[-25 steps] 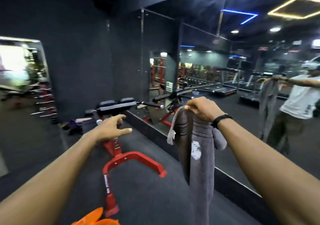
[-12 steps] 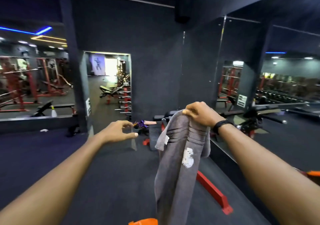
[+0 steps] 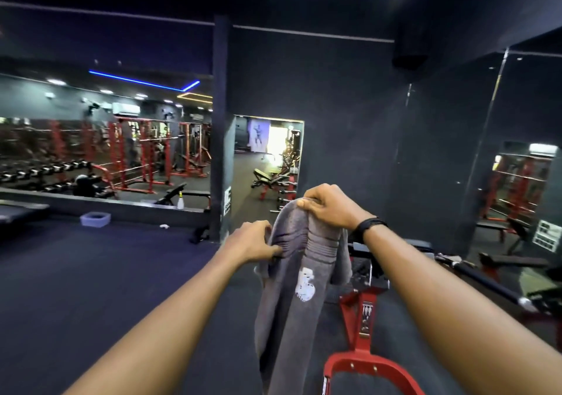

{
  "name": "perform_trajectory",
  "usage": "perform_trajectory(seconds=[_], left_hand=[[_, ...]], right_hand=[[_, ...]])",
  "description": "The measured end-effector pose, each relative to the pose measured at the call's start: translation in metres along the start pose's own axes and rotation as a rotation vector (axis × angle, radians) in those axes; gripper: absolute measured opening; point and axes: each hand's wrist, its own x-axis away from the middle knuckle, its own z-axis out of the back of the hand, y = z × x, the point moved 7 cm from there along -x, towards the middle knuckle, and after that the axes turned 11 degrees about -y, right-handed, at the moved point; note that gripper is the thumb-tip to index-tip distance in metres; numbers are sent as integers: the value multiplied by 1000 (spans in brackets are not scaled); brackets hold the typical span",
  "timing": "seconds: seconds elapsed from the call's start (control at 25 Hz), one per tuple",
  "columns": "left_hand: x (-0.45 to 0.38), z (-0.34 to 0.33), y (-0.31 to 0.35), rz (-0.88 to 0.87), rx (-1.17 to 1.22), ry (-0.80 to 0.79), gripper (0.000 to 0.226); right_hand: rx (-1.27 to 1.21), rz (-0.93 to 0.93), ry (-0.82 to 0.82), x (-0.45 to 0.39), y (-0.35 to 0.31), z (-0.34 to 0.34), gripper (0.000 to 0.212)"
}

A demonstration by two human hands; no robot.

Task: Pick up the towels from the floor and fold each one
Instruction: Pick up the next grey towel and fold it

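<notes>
Grey terry towel (image 3: 292,276) held up, hanging bunched.
Right hand (image 3: 330,207) gripping top edge; left hand (image 3: 252,242) pinching left fold.

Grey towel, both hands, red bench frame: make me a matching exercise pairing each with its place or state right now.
Things:
1. grey towel
2. right hand
3. left hand
4. red bench frame

States:
A. pinches the towel's left edge, lower down
B. stands on the dark floor at lower right
C. hangs bunched, white logo facing the camera
D. grips the towel's top

Pairs: 1-C, 2-D, 3-A, 4-B
</notes>
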Motion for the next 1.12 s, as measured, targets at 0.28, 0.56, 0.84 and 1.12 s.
perform_trajectory(seconds=[0.28, 0.56, 0.84, 1.12], left_hand=[[-8, 44, -50, 124, 70, 345, 17], [-7, 76, -92, 130, 314, 507, 14], [-29, 58, -135, -49, 1037, 236, 26], [-19, 56, -88, -278, 1082, -355, 55]], right_hand=[[-130, -31, -372, 18, 59, -49, 31], [218, -377, -655, 41, 128, -105, 26], [-331, -434, -52, 39, 168, -79, 28], [-1040, -188, -451, 27, 86, -77, 7]])
